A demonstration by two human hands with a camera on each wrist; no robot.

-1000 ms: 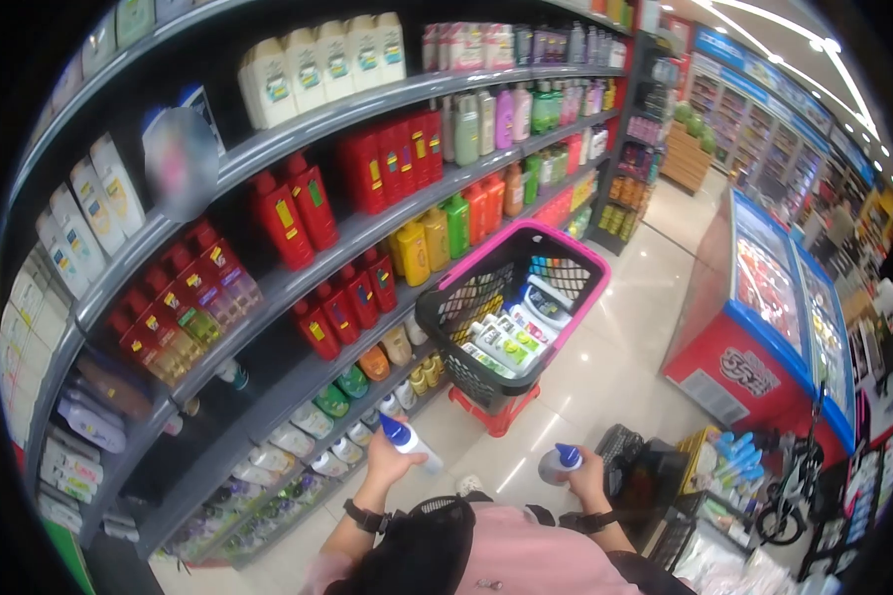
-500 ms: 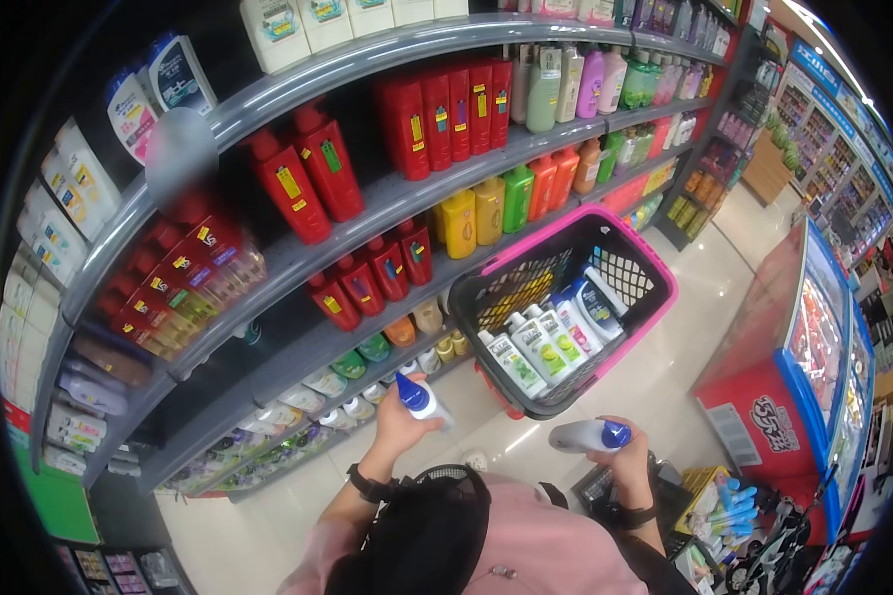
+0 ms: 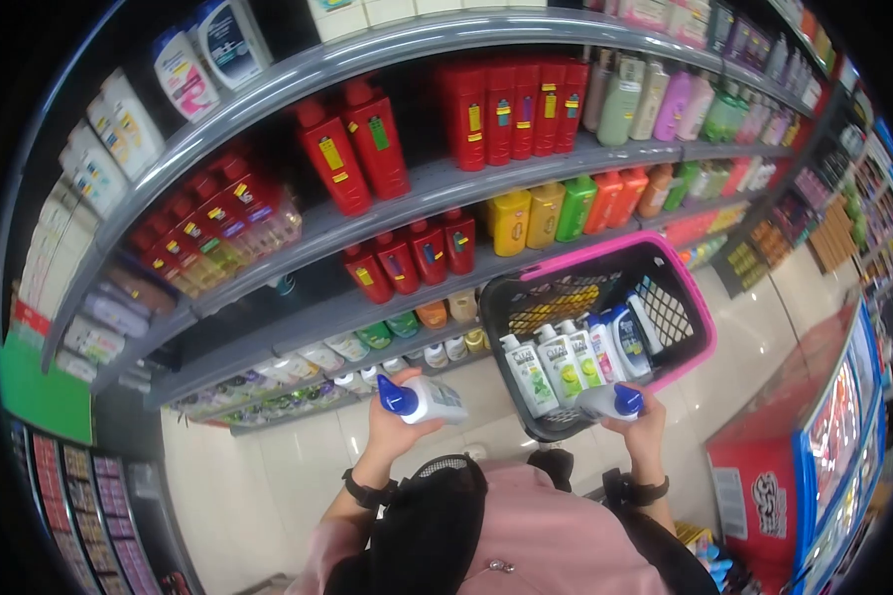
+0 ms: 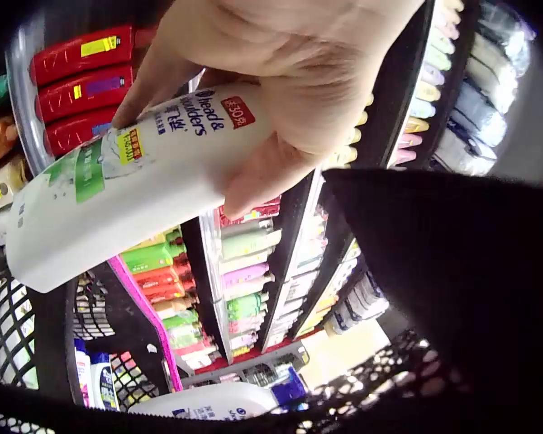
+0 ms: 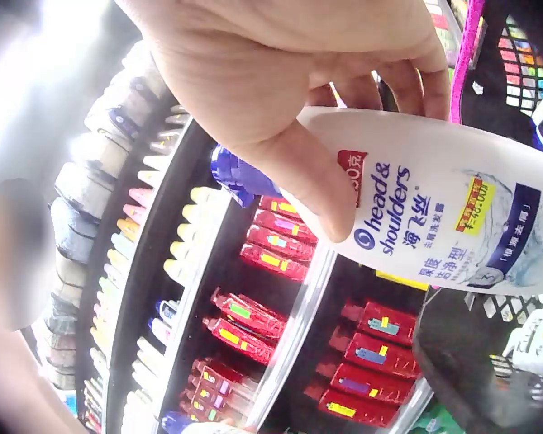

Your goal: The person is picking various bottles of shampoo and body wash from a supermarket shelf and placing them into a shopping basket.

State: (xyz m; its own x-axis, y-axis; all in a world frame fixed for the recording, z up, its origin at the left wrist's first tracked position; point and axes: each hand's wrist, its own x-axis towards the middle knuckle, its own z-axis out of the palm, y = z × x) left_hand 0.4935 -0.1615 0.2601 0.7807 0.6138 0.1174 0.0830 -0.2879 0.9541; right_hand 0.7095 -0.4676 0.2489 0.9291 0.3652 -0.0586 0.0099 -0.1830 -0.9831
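Note:
In the head view my left hand (image 3: 397, 431) grips a white shampoo bottle (image 3: 435, 401) with a blue cap. The left wrist view shows that bottle's green label (image 4: 89, 170) and its head & shoulders lettering. My right hand (image 3: 645, 428) holds a second white shampoo bottle (image 3: 595, 401), also blue-capped, with a dark blue band (image 5: 516, 226) on its front. It overlaps the near edge of a black shopping basket with a pink rim (image 3: 700, 302). Several pump and shampoo bottles (image 3: 564, 365) lie in the basket, some with green labels, one dark blue (image 3: 628, 342).
Curved grey shelves (image 3: 446, 193) run along the left and ahead, with red bottles (image 3: 377, 149) and yellow ones (image 3: 509, 223) on them. A red and blue chest freezer (image 3: 764, 486) stands at the right. Pale floor tiles (image 3: 238, 486) show between.
The basket has come nearer in the head view. My right hand has moved from beyond the basket's near right side to its near edge, bottle still held. The left hand keeps its bottle.

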